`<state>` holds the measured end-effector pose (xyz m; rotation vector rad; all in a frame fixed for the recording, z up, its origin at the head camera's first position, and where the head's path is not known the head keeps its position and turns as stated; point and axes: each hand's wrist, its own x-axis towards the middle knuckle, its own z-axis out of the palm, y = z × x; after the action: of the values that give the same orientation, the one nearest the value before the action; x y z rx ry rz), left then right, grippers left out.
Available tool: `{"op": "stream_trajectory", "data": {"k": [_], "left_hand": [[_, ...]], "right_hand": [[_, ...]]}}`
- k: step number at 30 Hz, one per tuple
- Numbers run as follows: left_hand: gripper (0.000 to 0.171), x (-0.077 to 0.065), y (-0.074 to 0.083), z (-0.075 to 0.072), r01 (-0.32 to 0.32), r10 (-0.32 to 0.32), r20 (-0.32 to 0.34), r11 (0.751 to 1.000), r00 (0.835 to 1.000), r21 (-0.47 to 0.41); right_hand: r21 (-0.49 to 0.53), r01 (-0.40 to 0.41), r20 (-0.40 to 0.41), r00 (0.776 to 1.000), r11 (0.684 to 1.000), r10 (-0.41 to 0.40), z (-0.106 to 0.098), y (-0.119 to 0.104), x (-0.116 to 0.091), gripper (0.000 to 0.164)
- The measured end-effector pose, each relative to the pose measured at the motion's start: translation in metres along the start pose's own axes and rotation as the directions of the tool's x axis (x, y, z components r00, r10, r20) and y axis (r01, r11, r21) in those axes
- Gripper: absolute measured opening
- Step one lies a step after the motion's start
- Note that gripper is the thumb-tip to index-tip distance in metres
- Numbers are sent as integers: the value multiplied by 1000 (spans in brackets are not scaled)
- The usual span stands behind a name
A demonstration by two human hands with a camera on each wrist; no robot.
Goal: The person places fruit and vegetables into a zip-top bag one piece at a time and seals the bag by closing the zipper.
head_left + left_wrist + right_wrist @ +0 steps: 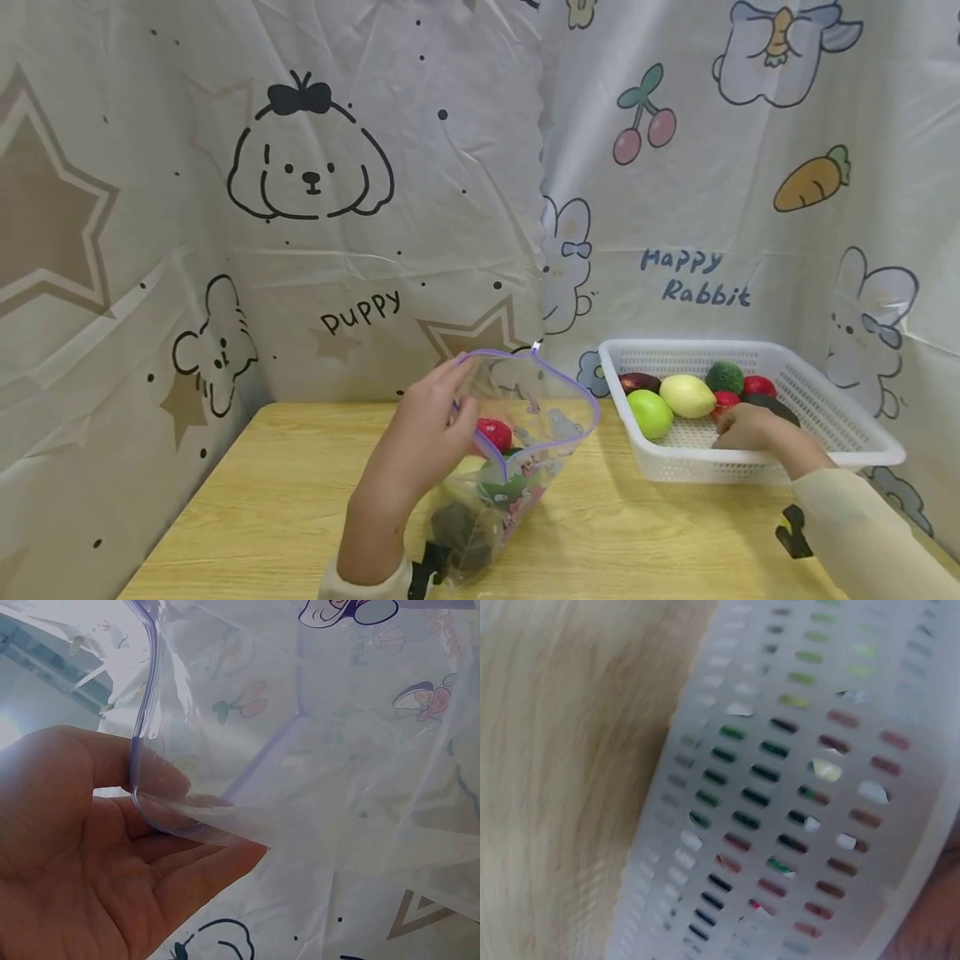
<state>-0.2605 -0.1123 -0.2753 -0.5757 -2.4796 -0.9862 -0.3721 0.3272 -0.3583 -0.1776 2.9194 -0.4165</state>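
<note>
My left hand [431, 429] pinches the purple-edged rim of a clear zip bag [573, 396] between thumb and fingers, holding its mouth open. Inside the bag lie a red item [495, 434], something green and a dark round item [465, 529]. In the left wrist view the bag's clear film [337, 772] spreads out from my fingers [202, 881]. My right hand [750, 427] reaches into a white basket [675, 468], fingers bent downward beside a red fruit [724, 403] and a dark item [772, 407]. Through the slots of the basket wall [780, 825], green shows near the hand; its fingertips are hidden.
Also in the basket are a green apple [649, 414], a yellow lemon-like fruit [687, 396], a dark green round item [724, 377], another red fruit [759, 387] and a dark red item [639, 382]. A printed curtain [465, 208] hangs behind the wooden table [300, 492].
</note>
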Motion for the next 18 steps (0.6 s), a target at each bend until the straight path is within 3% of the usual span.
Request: {"op": "stream_trajectory", "data": {"k": [7,11,14,18], "left_hand": [[46,2,1,2,-15,15,-6,1000,1000,-7],[47,3,1,3,-20,20,-6,1000,1000,13],[47,3,0,4,-25,25,-15,999,1000,25],[47,3,1,7,-30,30,-19,999,999,18]], "right_hand": [[75,12,-130,991,997,-2,-7,-27,-10,55],[173,55,-241,970,983,-12,-22,-57,-27,64],[247,131,-347,937,960,-38,-35,-93,-51,70],[312,311,-487,864,898,-130,-40,-147,-92,66]]}}
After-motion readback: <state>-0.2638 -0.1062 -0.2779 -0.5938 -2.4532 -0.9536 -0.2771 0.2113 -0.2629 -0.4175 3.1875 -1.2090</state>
